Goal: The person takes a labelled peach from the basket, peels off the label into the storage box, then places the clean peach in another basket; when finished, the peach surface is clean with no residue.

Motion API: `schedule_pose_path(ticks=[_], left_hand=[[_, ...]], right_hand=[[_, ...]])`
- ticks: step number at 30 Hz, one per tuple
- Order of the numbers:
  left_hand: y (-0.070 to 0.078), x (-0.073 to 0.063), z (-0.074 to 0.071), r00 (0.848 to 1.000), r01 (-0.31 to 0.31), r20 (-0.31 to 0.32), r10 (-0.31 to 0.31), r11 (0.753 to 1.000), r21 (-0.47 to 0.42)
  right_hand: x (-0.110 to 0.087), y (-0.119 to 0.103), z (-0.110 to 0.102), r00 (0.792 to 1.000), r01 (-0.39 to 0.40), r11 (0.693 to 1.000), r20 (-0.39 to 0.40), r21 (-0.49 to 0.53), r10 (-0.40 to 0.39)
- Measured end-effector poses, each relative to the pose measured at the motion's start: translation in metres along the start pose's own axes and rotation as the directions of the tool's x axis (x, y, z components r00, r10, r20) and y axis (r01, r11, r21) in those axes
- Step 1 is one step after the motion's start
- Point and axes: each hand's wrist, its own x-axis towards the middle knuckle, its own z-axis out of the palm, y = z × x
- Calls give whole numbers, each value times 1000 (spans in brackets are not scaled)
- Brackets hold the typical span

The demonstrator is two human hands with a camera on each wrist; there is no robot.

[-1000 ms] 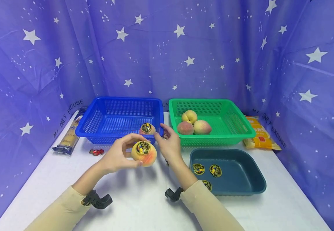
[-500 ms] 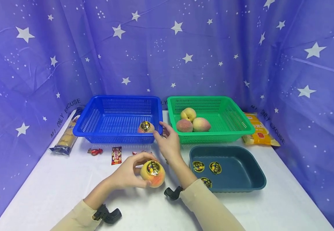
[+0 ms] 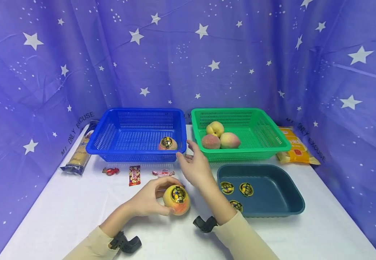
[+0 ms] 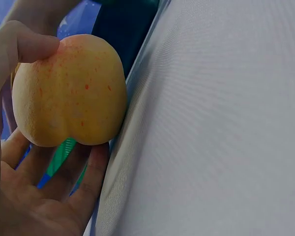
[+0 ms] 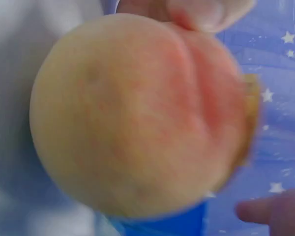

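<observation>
My left hand [image 3: 150,198] grips a yellow and red peach [image 3: 176,206] between thumb and fingers, low over the white table. A round black and gold sticker [image 3: 178,194] lies on the peach's upper side. The left wrist view shows the thumb on the peach [image 4: 71,93] and fingers behind it. My right hand [image 3: 197,168] holds nothing; its thumb and fingers are spread beside the front right corner of the blue basket [image 3: 136,156]. Inside that basket sits another stickered peach [image 3: 171,145]. In the right wrist view, the held peach [image 5: 128,118] fills most of the picture.
A green basket [image 3: 250,155] with three peaches [image 3: 229,140] stands at the back right. Before it, a dark teal tray [image 3: 272,195] has three stickers [image 3: 246,189]. Wrapped candies [image 3: 135,176] lie before the blue basket. Packets [image 3: 78,155] flank both baskets; a starry curtain [image 3: 175,54] surrounds the table.
My left hand has brought the peach down toward me and slightly right, away from the blue basket, uncovering candies on the table. My right hand stays near the basket corner.
</observation>
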Motion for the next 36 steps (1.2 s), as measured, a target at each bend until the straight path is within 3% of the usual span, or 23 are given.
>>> schedule_pose_path(ticks=[3, 7, 13, 16, 21, 23, 31, 36], left_hand=[[0, 0, 0, 1000, 2, 12, -2, 1000, -1], [0, -1, 0, 1000, 11, 24, -11, 1000, -19], [2, -1, 1, 999, 47, 19, -46, 999, -16], [2, -1, 1, 999, 51, 21, -50, 999, -17], [3, -2, 1, 999, 48, 22, -48, 999, -9], [3, -3, 1, 998, 56, 17, -56, 998, 2], [6, -4, 2, 997, 76, 9, -76, 997, -2], [7, -4, 3, 997, 75, 11, -75, 997, -1]], right_hand=[[-15, -4, -13, 997, 81, 992, 24, -96, -79], [-33, -6, -24, 982, 181, 973, 71, -143, -173], [-56, -3, -33, 968, 198, 971, 181, -131, -173], [-63, 4, -35, 944, 236, 966, 262, -102, -203], [-69, 18, -34, 882, 313, 949, 381, -34, -277], [-70, 23, -34, 871, 319, 948, 399, -15, -287], [-74, 26, -29, 880, 304, 952, 389, -21, -272], [-77, 21, -29, 899, 298, 952, 354, -65, -257]])
